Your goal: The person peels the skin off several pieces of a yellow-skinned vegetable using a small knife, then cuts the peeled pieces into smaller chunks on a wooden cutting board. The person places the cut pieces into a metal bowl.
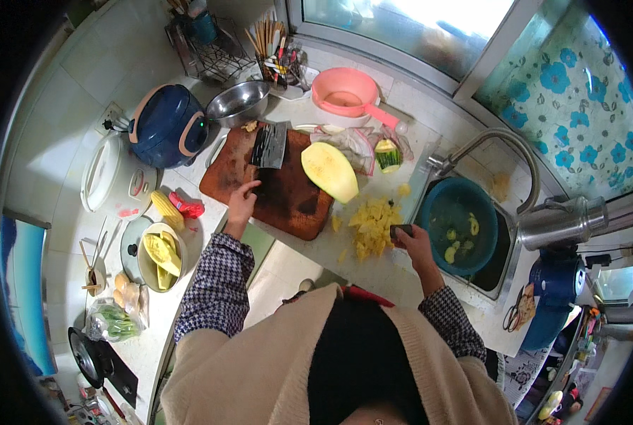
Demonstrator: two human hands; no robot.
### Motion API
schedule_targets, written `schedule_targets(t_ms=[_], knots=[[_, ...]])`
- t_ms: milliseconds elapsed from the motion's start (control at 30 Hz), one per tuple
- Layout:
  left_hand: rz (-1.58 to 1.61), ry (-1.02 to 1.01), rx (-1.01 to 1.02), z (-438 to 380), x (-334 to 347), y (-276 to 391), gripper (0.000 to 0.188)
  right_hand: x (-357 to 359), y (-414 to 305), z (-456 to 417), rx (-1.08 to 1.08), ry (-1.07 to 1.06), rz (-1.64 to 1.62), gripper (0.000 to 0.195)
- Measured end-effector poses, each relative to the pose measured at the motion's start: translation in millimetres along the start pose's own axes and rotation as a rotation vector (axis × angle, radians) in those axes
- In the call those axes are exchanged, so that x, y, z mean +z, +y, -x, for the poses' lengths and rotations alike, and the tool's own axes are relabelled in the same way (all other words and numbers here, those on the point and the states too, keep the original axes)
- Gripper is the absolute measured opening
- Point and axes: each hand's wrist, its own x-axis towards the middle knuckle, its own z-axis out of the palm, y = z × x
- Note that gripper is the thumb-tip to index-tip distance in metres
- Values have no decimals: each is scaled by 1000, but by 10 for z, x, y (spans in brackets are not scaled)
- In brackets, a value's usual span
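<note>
My left hand (242, 204) is at the lower left edge of a brown wooden cutting board (282, 204), index finger extended, holding nothing. A broad-bladed cleaver (270, 145) lies on the board above it. A large pale peeled gourd or squash piece (330, 171) rests over the board's right edge. My right hand (415, 247) grips a small dark block-like object (401, 231) that I cannot identify. It is beside a heap of yellow scraps (372, 223) on the counter. A short striped green squash end (387, 156) stands behind the heap.
A teal basin (460, 186) with water and pieces sits in the sink at right, under a curved faucet (531, 175). At left are a blue rice cooker (162, 127), a white cooker (114, 175), corn (167, 210) and a pot (145, 265) of yellow squash pieces. A pink colander (344, 87) stands behind.
</note>
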Motion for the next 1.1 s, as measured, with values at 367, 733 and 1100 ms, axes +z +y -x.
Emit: schedule_targets(t_ms=[367,733,1100], knots=[[-711,372,83,4,132,-107,44,-38,58,-50,17,13,-2,19],[-826,-394,678,-884,1317,1073,63,-147,95,47,60,13,-52,18],[-553,-685,91,-944,1070,619,65,-310,-78,-447,-30,114,248,24]])
